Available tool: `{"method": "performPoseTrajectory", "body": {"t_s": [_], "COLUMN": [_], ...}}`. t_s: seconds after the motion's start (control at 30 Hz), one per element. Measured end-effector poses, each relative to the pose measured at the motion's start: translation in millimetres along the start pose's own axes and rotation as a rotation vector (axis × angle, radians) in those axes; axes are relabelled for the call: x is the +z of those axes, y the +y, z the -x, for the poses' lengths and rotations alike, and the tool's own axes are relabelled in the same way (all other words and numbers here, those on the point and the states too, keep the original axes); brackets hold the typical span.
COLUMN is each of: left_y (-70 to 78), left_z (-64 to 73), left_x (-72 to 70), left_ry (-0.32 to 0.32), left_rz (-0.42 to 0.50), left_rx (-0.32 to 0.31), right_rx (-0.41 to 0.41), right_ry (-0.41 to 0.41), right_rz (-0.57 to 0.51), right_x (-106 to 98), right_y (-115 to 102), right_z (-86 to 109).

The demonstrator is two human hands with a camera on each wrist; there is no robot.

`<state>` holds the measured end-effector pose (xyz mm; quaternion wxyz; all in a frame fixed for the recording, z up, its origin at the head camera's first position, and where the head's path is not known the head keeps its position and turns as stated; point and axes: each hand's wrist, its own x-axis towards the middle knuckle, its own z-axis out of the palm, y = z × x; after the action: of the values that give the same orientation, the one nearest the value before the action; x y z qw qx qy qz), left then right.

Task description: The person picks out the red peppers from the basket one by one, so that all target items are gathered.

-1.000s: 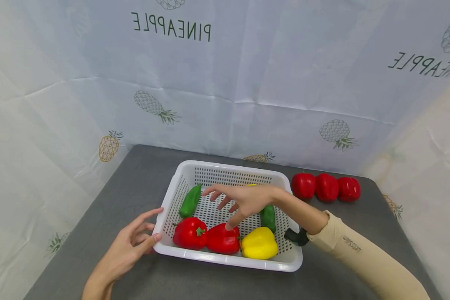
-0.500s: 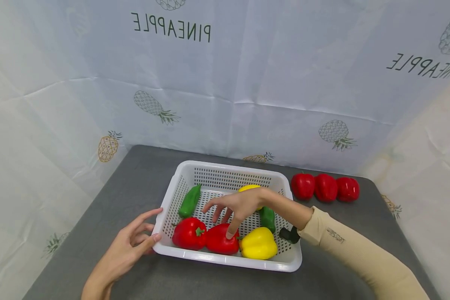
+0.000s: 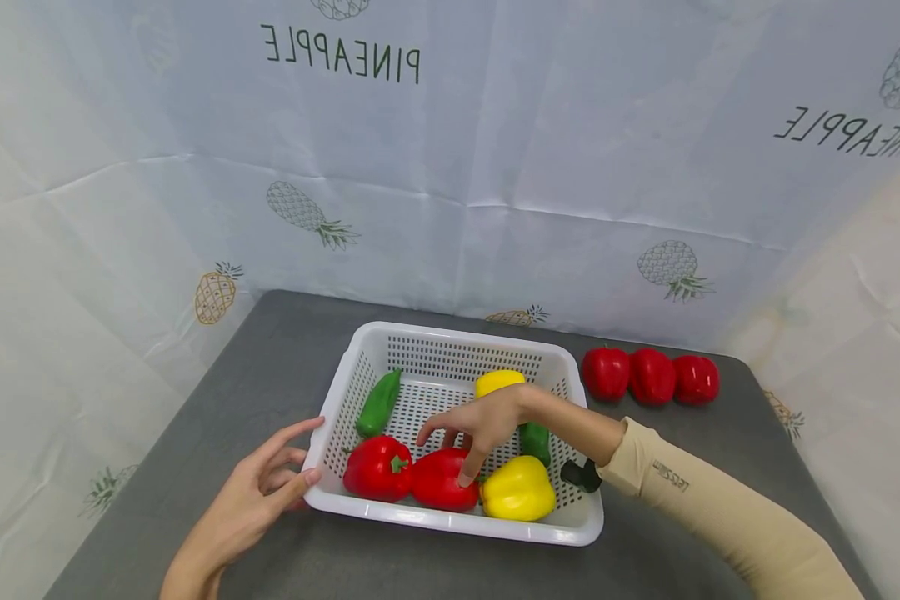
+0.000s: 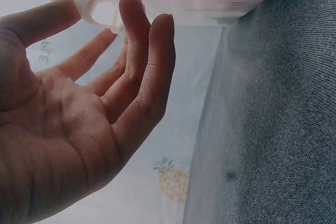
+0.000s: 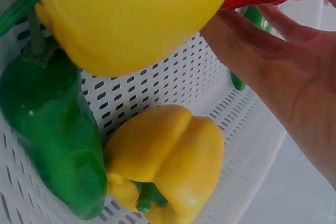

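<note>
My left hand (image 3: 258, 483) touches the white basket (image 3: 453, 521) at its left rim near the front corner. Its thumb and index fingertips meet the rim; the other fingers bend loosely beside the wall in the left wrist view. Inside the basket, my right hand (image 3: 480, 425) grips the middle red bell pepper (image 3: 441, 482), thumb on the near right side and fingers over the far side. Another red bell pepper (image 3: 375, 471) lies left of it, a yellow bell pepper (image 3: 521, 490) right of it.
A long green pepper (image 3: 379, 404) lies at the basket's left. At the right are another green pepper (image 5: 58, 140) and a second yellow bell pepper (image 5: 168, 156), partly covered by my right arm. Three red bell peppers (image 3: 652, 376) stand in a row on the grey table (image 3: 285, 342).
My right hand has come down and toward the near side, and its fingers have closed in around the middle red bell pepper. The left hand keeps its place at the basket rim.
</note>
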<state>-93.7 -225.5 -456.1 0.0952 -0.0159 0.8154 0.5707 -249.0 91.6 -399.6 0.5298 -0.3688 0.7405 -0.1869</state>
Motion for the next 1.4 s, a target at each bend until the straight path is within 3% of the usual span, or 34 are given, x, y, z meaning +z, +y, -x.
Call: {"method": "performPoseTrajectory", "body": {"t_s": [0.3,0.57,0.77,1.03,1.4], "left_y": [0.3,-1.1,-1.5,-0.5,1.0], "left_z": [-0.1,-0.2,0.5,0.3,-1.0], "left_x": [-0.2,0.0,-1.0,-0.9,0.3], "left_ry": [0.002,-0.016,-0.021,-0.011,0.005], "left_rz": [-0.016,0.003,0.014,0.0,-0.023], "left_rx": [-0.021,-0.001,0.02,-0.008,-0.043], "right_rx": [-0.055,-0.111,-0.166,-0.26,-0.426], "right_ry": [-0.026,0.052,0.1,0.125,0.26], "right_rz": [0.037,0.041,0.003,-0.088,-0.172], "right_x": [-2,-4,-4,-1,8], "right_y": [-7,-3,-3,1,10], "right_z": [8.8,28.3,42.6,61.9,91.5]}}
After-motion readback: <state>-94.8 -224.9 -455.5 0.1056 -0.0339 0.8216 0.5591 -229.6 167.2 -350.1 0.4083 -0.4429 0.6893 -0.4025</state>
